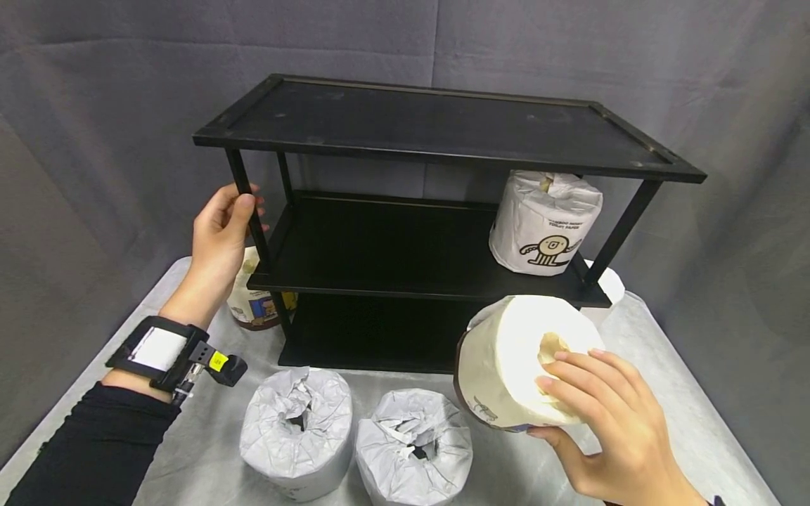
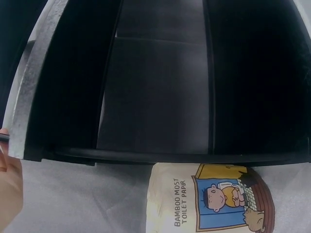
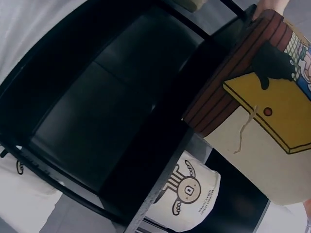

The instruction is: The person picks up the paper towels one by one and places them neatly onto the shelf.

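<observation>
My left hand (image 1: 215, 242) grips the front left post of a black tiered shelf rack (image 1: 392, 246); part of that hand (image 2: 10, 189) shows at the left edge of the left wrist view. In my right hand (image 1: 623, 425) is a cream toilet paper roll (image 1: 487, 376), tilted, its end face turned toward me. The fingers lie at its core hole and the thumb is under its lower edge. It overlaps the rack's lower right front in the head view. Its printed wrapper (image 3: 272, 121), brown and yellow, fills the right of the right wrist view.
A white-wrapped roll (image 1: 544, 228) stands on the middle tier's right end. Two more wrapped rolls, one left (image 1: 323, 467) and one right (image 1: 380, 457), stand before the rack. A printed roll (image 1: 249, 306) sits beside its left end, another white roll (image 1: 610, 287) behind its right end.
</observation>
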The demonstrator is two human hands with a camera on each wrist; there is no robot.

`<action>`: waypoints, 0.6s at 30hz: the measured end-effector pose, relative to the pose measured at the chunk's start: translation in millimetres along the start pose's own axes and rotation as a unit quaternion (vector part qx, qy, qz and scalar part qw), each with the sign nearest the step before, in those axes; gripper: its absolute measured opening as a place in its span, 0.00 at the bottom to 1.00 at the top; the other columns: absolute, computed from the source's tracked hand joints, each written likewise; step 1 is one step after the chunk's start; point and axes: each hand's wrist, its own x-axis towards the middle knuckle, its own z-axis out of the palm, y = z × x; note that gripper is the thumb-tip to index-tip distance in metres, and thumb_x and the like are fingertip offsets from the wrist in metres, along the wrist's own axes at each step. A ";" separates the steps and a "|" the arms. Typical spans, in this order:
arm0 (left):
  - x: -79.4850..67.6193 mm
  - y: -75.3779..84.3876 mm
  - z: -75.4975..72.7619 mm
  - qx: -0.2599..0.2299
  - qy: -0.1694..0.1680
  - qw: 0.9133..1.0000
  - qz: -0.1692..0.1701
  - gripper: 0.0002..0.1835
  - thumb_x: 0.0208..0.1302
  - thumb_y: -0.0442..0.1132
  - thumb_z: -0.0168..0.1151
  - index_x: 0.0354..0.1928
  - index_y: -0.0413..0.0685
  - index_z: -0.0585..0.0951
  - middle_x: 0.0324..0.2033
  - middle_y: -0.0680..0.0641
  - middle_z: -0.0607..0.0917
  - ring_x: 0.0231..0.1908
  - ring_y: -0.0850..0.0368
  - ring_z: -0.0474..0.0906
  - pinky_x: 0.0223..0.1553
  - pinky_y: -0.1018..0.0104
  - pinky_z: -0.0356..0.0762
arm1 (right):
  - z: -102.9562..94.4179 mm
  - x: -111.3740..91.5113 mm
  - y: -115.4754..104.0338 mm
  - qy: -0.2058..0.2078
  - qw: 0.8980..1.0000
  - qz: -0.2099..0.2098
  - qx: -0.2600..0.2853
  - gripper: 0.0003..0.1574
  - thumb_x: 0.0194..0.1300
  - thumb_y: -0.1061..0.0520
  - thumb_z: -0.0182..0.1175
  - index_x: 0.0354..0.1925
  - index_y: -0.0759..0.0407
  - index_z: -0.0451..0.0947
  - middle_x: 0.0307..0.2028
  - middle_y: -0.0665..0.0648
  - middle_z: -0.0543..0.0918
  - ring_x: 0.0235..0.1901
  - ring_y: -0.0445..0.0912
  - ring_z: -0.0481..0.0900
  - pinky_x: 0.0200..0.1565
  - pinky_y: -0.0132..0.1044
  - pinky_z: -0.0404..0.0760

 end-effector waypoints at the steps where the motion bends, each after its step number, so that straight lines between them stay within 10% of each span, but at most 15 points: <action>1: -0.1 0.4 -0.3 0.001 0.000 1.000 0.000 0.07 0.63 0.40 0.56 0.41 0.50 0.80 0.31 0.58 0.81 0.35 0.63 0.75 0.34 0.79 0.79 | 0.9 1.4 0.1 0.005 1.000 -0.003 0.000 0.23 0.61 0.47 0.58 0.29 0.69 0.80 0.25 0.65 0.82 0.38 0.53 0.79 0.61 0.35 0.70; 18: 0.0 5.7 -4.7 -0.004 -0.005 1.000 0.001 0.07 0.64 0.40 0.55 0.42 0.50 0.79 0.31 0.57 0.81 0.34 0.63 0.75 0.34 0.79 0.79 | 10.7 26.1 3.4 0.053 0.998 -0.003 -0.016 0.23 0.59 0.47 0.60 0.28 0.67 0.79 0.24 0.68 0.82 0.33 0.57 0.78 0.53 0.40 0.74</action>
